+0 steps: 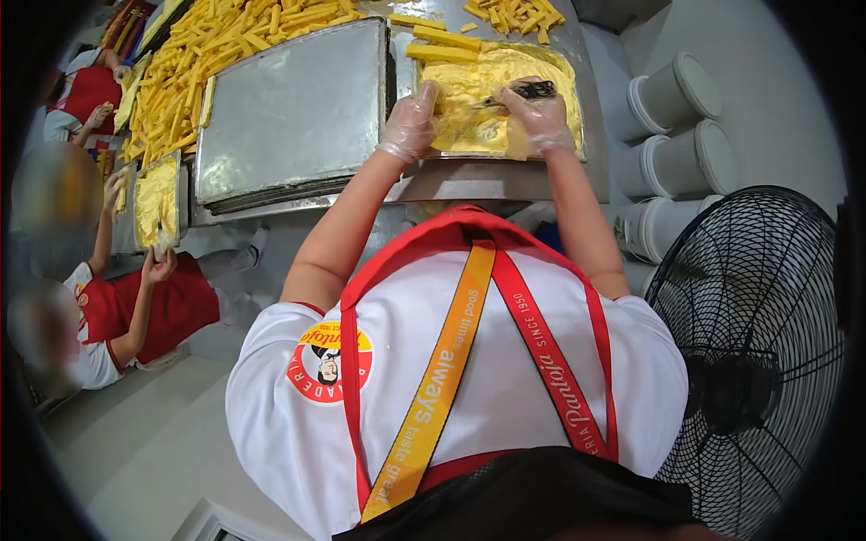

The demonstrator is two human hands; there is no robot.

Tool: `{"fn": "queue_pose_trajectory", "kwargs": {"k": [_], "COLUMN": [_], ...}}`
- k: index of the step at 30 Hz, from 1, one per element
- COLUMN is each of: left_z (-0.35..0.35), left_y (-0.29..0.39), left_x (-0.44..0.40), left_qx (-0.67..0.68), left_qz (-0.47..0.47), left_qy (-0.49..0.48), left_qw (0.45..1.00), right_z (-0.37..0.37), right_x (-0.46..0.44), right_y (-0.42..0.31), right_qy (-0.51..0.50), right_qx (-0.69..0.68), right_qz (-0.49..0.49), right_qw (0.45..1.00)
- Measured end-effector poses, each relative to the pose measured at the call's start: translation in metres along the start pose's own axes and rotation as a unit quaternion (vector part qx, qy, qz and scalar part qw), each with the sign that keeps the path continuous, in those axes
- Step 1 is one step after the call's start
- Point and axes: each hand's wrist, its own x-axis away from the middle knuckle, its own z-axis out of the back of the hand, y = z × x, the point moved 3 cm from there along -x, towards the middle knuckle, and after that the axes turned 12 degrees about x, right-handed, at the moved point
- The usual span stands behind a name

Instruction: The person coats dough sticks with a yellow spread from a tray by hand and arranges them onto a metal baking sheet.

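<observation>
A metal tray (582, 135) lies on the table in front of me, its inside coated with a yellow, creamy spread (474, 77). My right hand (541, 117), in a clear plastic glove, is closed around a black-handled spatula (534, 89) over the right half of the spread. Its blade is partly hidden and smeared with yellow. At the tray's left side, my gloved left hand (411, 122) has its fingers curled at the rim, seemingly gripping it. Yellow sticks (442, 52) lie across the tray's far left corner.
A stack of metal trays (289, 113) stands left of my tray. Yellow sticks (244, 32) are heaped behind it, with a smaller pile (519, 16) farther right. White buckets (677, 90) and a black fan (749, 361) are at right. Co-workers (149, 307) work at left.
</observation>
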Motion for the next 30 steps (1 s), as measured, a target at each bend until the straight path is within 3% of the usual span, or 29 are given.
{"fn": "queue_pose_trajectory", "kwargs": {"k": [3,4,8,11,14,15,16,18,20,22,24,30], "left_z": [0.004,0.006,0.005,0.003,0.041,0.055,0.079,0.12,0.204,0.261,0.288,0.308], "left_y": [0.006,0.007,0.0,-0.011,-0.01,-0.011,-0.019,-0.106,-0.119,-0.155,-0.203,-0.254], "left_x": [0.002,0.001,-0.003,-0.01,0.002,0.003,0.007,0.012,0.031,0.047,0.061,0.064], "left_qx": [0.048,0.077,0.094,0.142,0.142,0.154,0.106,0.062,-0.156,-0.212,-0.267,-0.302], "left_qz": [0.009,0.017,0.093,0.22,0.164,0.134,0.102,0.128,0.207,0.133,0.112,0.301], "left_qy": [0.015,0.017,0.037,-0.043,0.04,0.072,0.139,0.259,0.306,0.412,0.437,0.32], "left_qw": [0.999,0.997,0.99,0.964,0.975,0.976,0.979,0.955,0.916,0.876,0.852,0.846], "right_z": [0.014,0.018,0.009,0.001,0.006,0.006,0.002,-0.002,-0.004,-0.004,-0.006,-0.014], "right_x": [-0.018,-0.015,0.014,0.007,-0.007,-0.009,0.003,-0.002,-0.004,-0.005,-0.008,-0.007], "right_y": [0.011,0.003,-0.04,0.002,0.017,0.029,0.002,0.03,0.033,0.03,0.034,0.032], "right_qy": [0.059,0.092,0.016,0.052,0.05,0.092,0.098,0.105,0.112,0.131,0.128,0.149], "right_qx": [0.315,0.321,0.041,0.181,0.281,0.281,0.258,0.232,0.237,0.288,0.281,0.288], "right_qz": [-0.055,-0.008,0.046,0.123,-0.102,-0.084,-0.072,-0.097,-0.088,-0.077,-0.081,-0.081], "right_qw": [0.946,0.942,0.998,0.974,0.953,0.952,0.958,0.962,0.961,0.946,0.948,0.943]}}
